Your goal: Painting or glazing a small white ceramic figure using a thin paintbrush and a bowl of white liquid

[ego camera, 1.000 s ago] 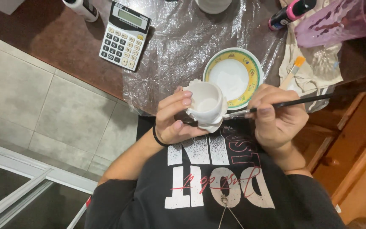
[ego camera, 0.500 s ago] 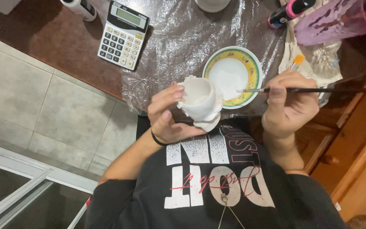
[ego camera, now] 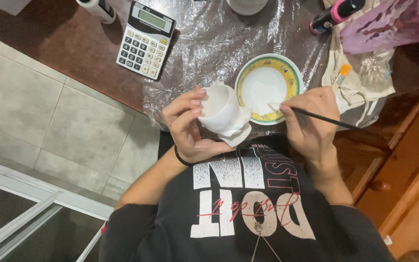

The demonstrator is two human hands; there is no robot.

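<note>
Near side first: left hand [ego camera: 190, 128] grips the white ceramic piece [ego camera: 224, 114] — fingers wrapped round its side, thumb under, held just off the near-left rim of the yellow-rimmed bowl [ego camera: 267, 87], above the table edge. Half a second ago the piece sat a little closer to the chest; it is now tipped up and nearer the bowl.

Right hand [ego camera: 314, 123] pinches the thin black brush [ego camera: 326, 119] between thumb and fingertips. The change: the brush has left the piece and its tip is now down in the bowl's white paint, near the right inner rim — reads as a reload, painting paused.

Beyond the bowl: crinkled plastic sheet [ego camera: 209, 43] under it, stained cloth [ego camera: 360, 82] to its right carrying an orange-tipped brush [ego camera: 341, 73], calculator [ego camera: 145, 39] well to its left, black-and-pink tube [ego camera: 338, 12] at far right.
</note>
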